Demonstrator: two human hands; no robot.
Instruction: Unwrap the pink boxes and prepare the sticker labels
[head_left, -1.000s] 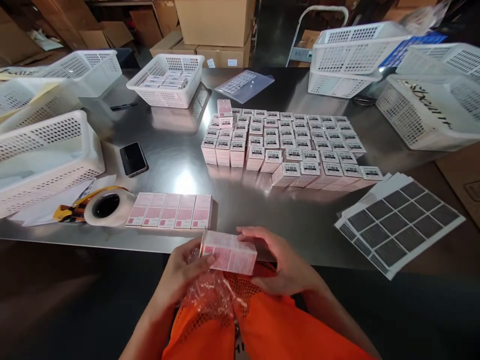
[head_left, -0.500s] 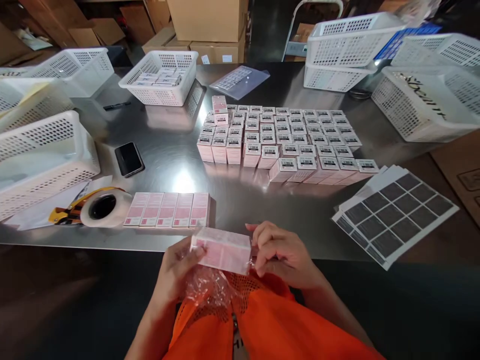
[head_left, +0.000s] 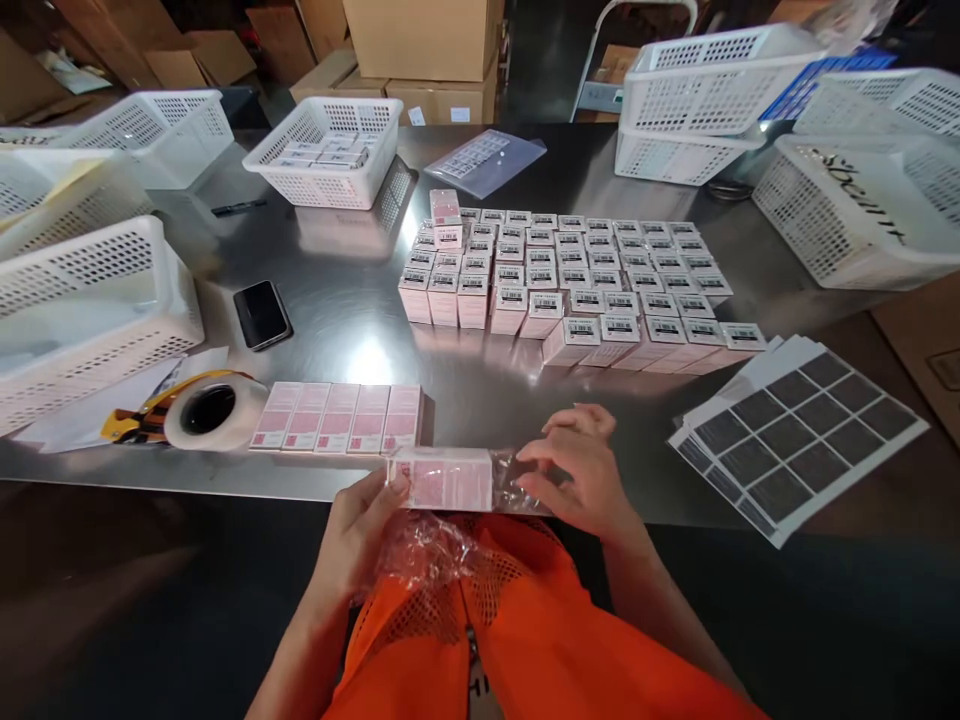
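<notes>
My left hand [head_left: 367, 520] is closed on the left end of a small pink-and-white box [head_left: 454, 482], thumb on its front face. Crumpled clear plastic film [head_left: 427, 550] bunches beneath that hand. More clear film [head_left: 514, 480] sticks out from the box's right end. Beside this film is my right hand [head_left: 574, 465], its thumb and fingers apart; whether they brush the film is hard to tell. Just behind the held box, a row of several matching boxes [head_left: 337, 418] lies flat on the metal table [head_left: 480, 405].
Many upright boxes with barcode labels [head_left: 581, 332] stand mid-table. Label sheets [head_left: 799, 430] lie right; a tape roll [head_left: 191, 425] and a phone [head_left: 262, 315] lie left. White baskets [head_left: 337, 185] line the back and sides. A plastic sleeve [head_left: 517, 165] lies behind the boxes.
The held box has turned level, its pink face now more toward me. My right hand has moved right and up from the box's end, fingers spreading, and film now shows between them.
</notes>
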